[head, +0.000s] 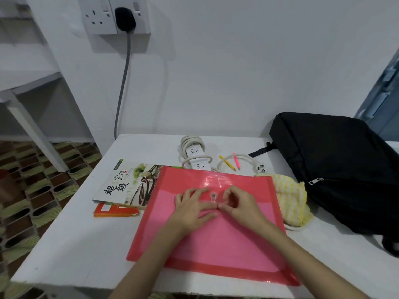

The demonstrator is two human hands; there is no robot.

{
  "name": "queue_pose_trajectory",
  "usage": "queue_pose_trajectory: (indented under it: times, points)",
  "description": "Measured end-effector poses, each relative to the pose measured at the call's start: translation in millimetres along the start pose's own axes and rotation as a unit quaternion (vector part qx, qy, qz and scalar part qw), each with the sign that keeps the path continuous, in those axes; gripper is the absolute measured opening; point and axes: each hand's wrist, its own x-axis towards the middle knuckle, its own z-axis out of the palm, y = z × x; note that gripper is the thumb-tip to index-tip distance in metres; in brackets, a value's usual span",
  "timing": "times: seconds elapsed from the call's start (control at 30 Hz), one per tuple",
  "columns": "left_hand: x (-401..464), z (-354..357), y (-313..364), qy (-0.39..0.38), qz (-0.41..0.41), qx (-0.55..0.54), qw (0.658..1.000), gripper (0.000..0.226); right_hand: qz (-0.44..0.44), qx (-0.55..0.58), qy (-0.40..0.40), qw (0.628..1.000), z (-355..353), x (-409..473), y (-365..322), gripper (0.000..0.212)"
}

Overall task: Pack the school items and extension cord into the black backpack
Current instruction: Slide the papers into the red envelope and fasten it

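Observation:
A red plastic folder lies flat on the white table in front of me. My left hand rests on it with fingers spread beside its clear button clasp. My right hand pinches at the clasp's string or tab. The black backpack lies zipped at the right. A white extension cord sits coiled at the back. A yellow pencil and a pink pencil lie beside it. A book on an orange notebook lies to the left.
A yellow-and-white cloth lies between the folder and the backpack. On the wall above, a black plug sits in a socket, its grey cable hanging behind the table. The table's left edge drops to a patterned floor.

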Motion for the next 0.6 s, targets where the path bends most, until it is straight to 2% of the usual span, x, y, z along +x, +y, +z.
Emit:
queue_pose_trajectory:
  times: [0.1,0.17,0.27,0.4,0.6]
  points:
    - [-6.0,3.8,3.1,-0.008,0.016,0.034,0.999,0.072,0.016,0.038,0.031,0.999,-6.1,3.8,1.0,0.029]
    - [-7.9,4.5,3.4,-0.006,0.023,0.034,0.999,0.078,0.028,0.052,0.050,0.997,-7.3,5.8,1.1,0.028]
    - [-9.5,1.0,-0.1,0.021,0.039,0.023,0.999,0.074,0.036,0.045,0.057,0.997,-6.2,7.8,1.3,0.024]
    - [-10.9,1.3,-4.2,0.108,0.059,0.011,0.992,0.054,0.043,0.017,0.042,0.998,-4.0,11.8,4.4,0.009]
    - [-9.2,11.0,-13.1,0.207,0.050,-0.079,0.974,0.031,0.034,-0.011,0.068,0.997,-2.5,9.2,6.4,0.011]
